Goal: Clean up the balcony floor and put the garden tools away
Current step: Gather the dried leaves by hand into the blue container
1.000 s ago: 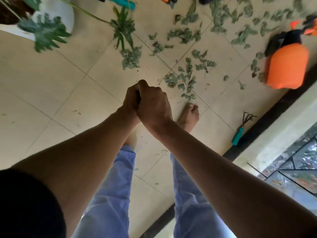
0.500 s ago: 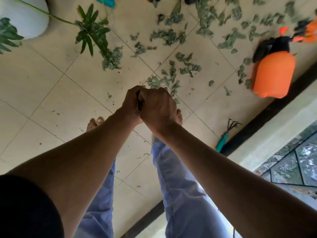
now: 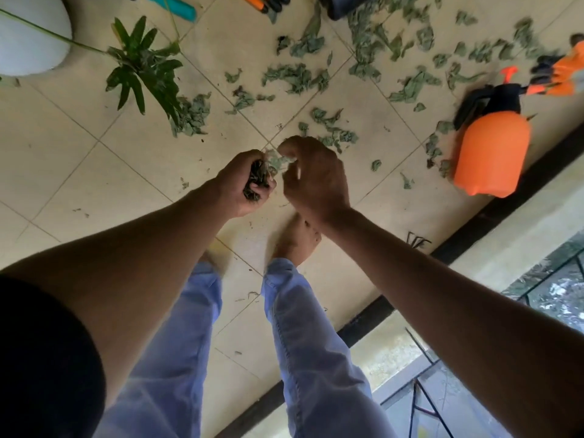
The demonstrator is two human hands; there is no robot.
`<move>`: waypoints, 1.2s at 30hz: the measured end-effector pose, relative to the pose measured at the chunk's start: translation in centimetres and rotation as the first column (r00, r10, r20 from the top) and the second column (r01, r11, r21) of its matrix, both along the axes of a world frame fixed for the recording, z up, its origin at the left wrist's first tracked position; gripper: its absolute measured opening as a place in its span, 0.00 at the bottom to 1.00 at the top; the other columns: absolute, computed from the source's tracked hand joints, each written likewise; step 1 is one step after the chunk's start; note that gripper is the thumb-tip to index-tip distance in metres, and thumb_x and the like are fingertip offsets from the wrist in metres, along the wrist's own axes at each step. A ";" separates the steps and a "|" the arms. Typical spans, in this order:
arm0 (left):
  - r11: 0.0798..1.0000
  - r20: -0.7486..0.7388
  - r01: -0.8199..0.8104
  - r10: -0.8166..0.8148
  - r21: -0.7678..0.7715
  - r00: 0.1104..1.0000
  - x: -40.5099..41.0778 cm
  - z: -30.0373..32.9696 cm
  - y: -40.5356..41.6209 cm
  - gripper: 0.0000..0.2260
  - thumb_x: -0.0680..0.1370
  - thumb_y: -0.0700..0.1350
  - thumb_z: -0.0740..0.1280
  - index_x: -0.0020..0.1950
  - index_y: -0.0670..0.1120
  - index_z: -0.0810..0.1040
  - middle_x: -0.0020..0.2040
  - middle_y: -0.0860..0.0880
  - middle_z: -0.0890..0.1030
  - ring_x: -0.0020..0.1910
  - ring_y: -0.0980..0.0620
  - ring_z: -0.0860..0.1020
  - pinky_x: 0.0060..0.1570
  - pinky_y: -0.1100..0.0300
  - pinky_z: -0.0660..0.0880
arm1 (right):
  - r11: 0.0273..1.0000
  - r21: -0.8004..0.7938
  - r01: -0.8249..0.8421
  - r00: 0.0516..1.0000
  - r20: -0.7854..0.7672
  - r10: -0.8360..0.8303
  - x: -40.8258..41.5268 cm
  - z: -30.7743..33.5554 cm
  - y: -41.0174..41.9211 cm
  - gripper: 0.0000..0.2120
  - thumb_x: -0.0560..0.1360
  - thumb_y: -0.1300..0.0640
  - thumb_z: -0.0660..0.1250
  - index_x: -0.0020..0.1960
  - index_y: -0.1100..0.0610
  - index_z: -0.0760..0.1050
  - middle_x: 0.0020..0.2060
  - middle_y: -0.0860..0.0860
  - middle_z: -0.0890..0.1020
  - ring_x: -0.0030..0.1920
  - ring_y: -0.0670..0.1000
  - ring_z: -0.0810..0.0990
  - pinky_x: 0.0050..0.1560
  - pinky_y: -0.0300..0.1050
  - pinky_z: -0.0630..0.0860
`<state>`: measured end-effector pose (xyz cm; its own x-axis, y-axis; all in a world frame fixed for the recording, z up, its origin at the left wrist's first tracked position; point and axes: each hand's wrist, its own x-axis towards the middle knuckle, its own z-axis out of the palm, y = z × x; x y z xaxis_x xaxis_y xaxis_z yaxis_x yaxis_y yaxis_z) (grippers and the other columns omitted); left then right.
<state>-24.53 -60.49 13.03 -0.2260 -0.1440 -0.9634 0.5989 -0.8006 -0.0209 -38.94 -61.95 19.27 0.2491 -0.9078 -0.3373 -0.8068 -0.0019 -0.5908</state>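
Dried green leaves [image 3: 297, 78] lie scattered over the beige tiled floor [image 3: 94, 172]. My left hand [image 3: 243, 184] grips a dark wad of gathered leaves [image 3: 258, 180] at waist height above my bare feet. Just to its right is my right hand [image 3: 316, 178], with curled fingers and its thumb by a pale scrap at the wad's top; blur hides whether it pinches anything. An orange pressure sprayer [image 3: 493, 153] stands at the right. The prongs of a small hand rake [image 3: 417, 240] peek out beside my right forearm. A teal tool handle [image 3: 177, 8] and orange-handled pruners [image 3: 261, 2] lie at the top edge.
A white pot [image 3: 28, 42] sits top left, its green plant frond [image 3: 142, 72] drooping onto the tiles. A dark container [image 3: 343, 9] is at the top edge, another orange object [image 3: 565, 78] at top right. A black strip and low wall ledge [image 3: 518, 245] bound the floor on the right.
My hands, clasped together before, have come apart; the leaf wad now shows in my left hand. The view has shifted and my feet have stepped.
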 end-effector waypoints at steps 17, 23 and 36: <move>0.934 0.084 0.357 -0.357 0.024 0.930 0.7 -13.8 2.7 0.07 0.81 0.46 0.67 0.47 0.47 0.70 0.31 0.48 0.74 0.26 0.53 0.74 0.17 0.67 0.59 | 0.823 0.279 -0.495 0.674 -0.474 0.567 -3.4 -20.5 -2.1 0.57 0.68 0.59 0.79 0.84 0.51 0.44 0.81 0.66 0.40 0.81 0.66 0.42 0.79 0.59 0.55; 0.940 0.041 0.340 -0.339 -0.014 0.940 -0.4 -15.9 3.5 0.10 0.80 0.46 0.68 0.42 0.48 0.71 0.31 0.49 0.74 0.28 0.54 0.73 0.18 0.67 0.59 | 0.745 0.299 -0.597 0.546 -0.528 0.650 -3.2 -22.7 -2.5 0.60 0.66 0.48 0.81 0.83 0.51 0.44 0.80 0.68 0.41 0.81 0.69 0.44 0.78 0.65 0.54; 0.944 0.055 0.328 -0.329 0.021 0.943 0.3 -16.7 5.8 0.10 0.80 0.45 0.68 0.41 0.47 0.71 0.33 0.49 0.74 0.28 0.54 0.74 0.18 0.67 0.61 | 0.902 0.141 -0.407 0.785 -0.451 0.424 -4.5 -23.6 0.3 0.27 0.73 0.66 0.72 0.69 0.55 0.68 0.65 0.61 0.67 0.62 0.62 0.72 0.44 0.56 0.83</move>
<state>-24.24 -54.70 -3.70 -0.2041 -0.0598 -0.9771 0.3032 -0.9529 -0.0050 -43.47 -61.62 -4.38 0.4075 -0.7383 -0.5375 -0.9085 -0.3875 -0.1565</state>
